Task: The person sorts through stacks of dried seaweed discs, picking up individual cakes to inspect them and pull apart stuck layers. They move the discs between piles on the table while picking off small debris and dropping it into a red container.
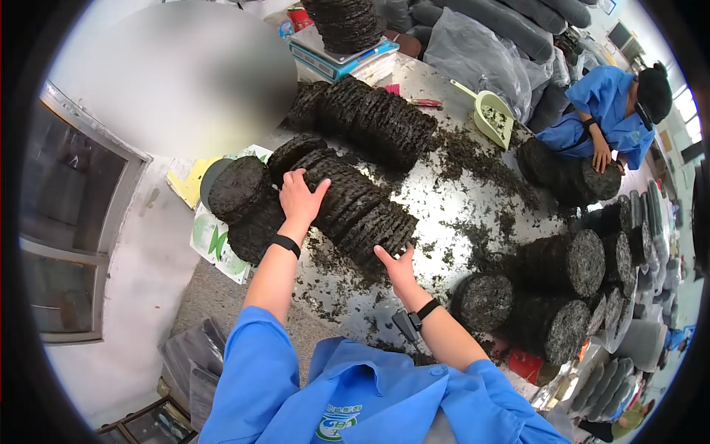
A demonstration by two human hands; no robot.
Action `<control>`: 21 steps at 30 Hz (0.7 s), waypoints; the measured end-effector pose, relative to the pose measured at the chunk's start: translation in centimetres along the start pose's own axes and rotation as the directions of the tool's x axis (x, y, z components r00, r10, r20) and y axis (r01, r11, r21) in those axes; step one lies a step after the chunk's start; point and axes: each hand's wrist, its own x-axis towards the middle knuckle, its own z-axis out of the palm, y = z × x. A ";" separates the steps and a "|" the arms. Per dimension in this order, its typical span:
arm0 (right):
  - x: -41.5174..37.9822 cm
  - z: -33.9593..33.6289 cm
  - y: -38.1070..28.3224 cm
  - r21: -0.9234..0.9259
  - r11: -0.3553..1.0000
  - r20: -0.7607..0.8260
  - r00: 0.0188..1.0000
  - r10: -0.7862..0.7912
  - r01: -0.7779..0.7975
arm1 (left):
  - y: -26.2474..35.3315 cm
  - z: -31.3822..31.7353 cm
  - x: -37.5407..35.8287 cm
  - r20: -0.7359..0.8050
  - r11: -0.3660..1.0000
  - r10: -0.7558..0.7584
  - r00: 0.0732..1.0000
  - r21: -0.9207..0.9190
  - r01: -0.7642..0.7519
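A long row of dark, round dried seaweed cakes (pixel 342 194) lies on its side on the metal table. Over the upper left part of this row, my left hand (pixel 299 196) has its fingers curled and its thumb spread, gripping the cakes. My right hand (pixel 399 270) holds the row's near right end, thumb on top and the other fingers partly hidden. Just left of my left hand, more seaweed cakes (pixel 240 189) are piled. Behind stands a second row of cakes (pixel 377 118).
Loose seaweed crumbs (pixel 481 166) litter the metal table (pixel 425 198). A pale green dustpan (pixel 492 118) with scraps rests at the back. Thick seaweed rolls (pixel 566 329) stand at the right. Across the table, a co-worker in blue (pixel 610 103) handles another row. A tall stack (pixel 344 22) sits on a scale.
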 end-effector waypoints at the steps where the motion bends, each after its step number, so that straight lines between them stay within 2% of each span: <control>1: -0.5 -0.1 -0.2 0.033 0.999 0.009 0.999 -0.036 0.036 | -0.8 0.6 0.2 -0.049 0.990 0.034 0.998 -0.138 -0.040; 2: -0.7 -0.1 -0.3 0.038 0.998 -0.021 0.998 -0.053 0.053 | -1.3 1.3 0.2 -0.100 0.958 0.058 0.993 -0.275 -0.084; 3: -0.8 -0.4 -0.2 0.035 0.998 -0.026 0.999 -0.048 0.049 | -1.5 1.9 -0.2 -0.093 0.957 0.059 0.994 -0.277 -0.082; 5: -0.7 -1.2 -0.3 0.189 0.981 -0.003 0.999 -0.050 0.050 | -1.7 3.1 -1.7 -0.082 0.919 0.279 0.957 -0.266 -0.291; 6: -0.8 -2.0 -0.6 0.231 0.973 0.014 1.000 0.024 -0.026 | -1.6 4.2 -2.6 0.023 0.931 0.282 0.959 -0.247 -0.267; 7: -1.3 -3.1 -0.5 0.238 0.971 0.000 1.000 0.027 -0.026 | -0.3 2.8 -4.2 0.107 0.904 0.249 0.963 -0.382 -0.191; 9: -2.3 -6.3 -0.4 0.447 0.882 0.058 0.988 0.141 -0.152 | 1.0 1.6 -7.8 0.102 0.744 0.288 0.952 -0.649 -0.155; 10: -3.2 -8.3 0.5 0.578 0.791 0.096 0.979 0.181 -0.203 | 2.5 -1.4 -9.7 0.095 0.702 0.428 0.899 -0.661 -0.265; 11: -4.7 -10.5 0.9 0.586 0.786 0.074 0.979 0.188 -0.195 | 4.1 -4.9 -11.4 0.088 0.642 0.559 0.824 -0.674 -0.364; 13: -8.4 -14.4 1.3 0.769 0.535 0.332 0.934 0.135 -0.351 | 5.9 -8.7 -14.1 0.030 0.412 0.845 0.534 -0.673 -0.614; 14: -9.7 -15.9 2.8 0.779 0.525 0.311 0.939 0.149 -0.342 | 6.9 -10.0 -16.4 0.087 0.427 0.877 0.473 -0.593 -0.683; 15: -10.6 -17.1 5.2 0.786 0.512 0.252 0.936 0.244 -0.345 | 8.0 -10.8 -19.0 0.153 0.429 0.899 0.411 -0.508 -0.747; 16: -11.3 -18.4 7.9 0.796 0.494 0.194 0.921 0.336 -0.348 | 9.3 -10.8 -21.3 0.175 0.439 0.897 0.406 -0.453 -0.776; 17: -11.4 -19.8 11.1 0.812 0.474 0.181 0.919 0.351 -0.341 | 9.9 -9.3 -23.4 0.207 0.432 0.902 0.379 -0.438 -0.788; 18: -11.5 -21.1 14.8 0.493 0.799 -0.013 0.916 0.402 -0.344 | 9.9 -6.8 -25.4 0.255 0.437 0.899 0.356 -0.458 -0.775; 19: -12.3 -21.8 17.2 0.058 0.931 -0.204 0.909 0.364 -0.360 | 10.2 -5.0 -27.1 0.299 0.439 0.896 0.329 -0.476 -0.762; 20: -14.8 -20.4 13.7 -0.297 0.926 -0.438 0.895 0.084 -0.232 | 10.9 -5.0 -28.5 0.301 0.384 0.916 0.264 -0.476 -0.791; 21: -15.1 -21.7 14.5 -0.237 0.971 -0.479 0.873 -0.098 -0.021 | 11.3 -5.0 -29.4 0.276 0.344 0.933 0.231 -0.491 -0.800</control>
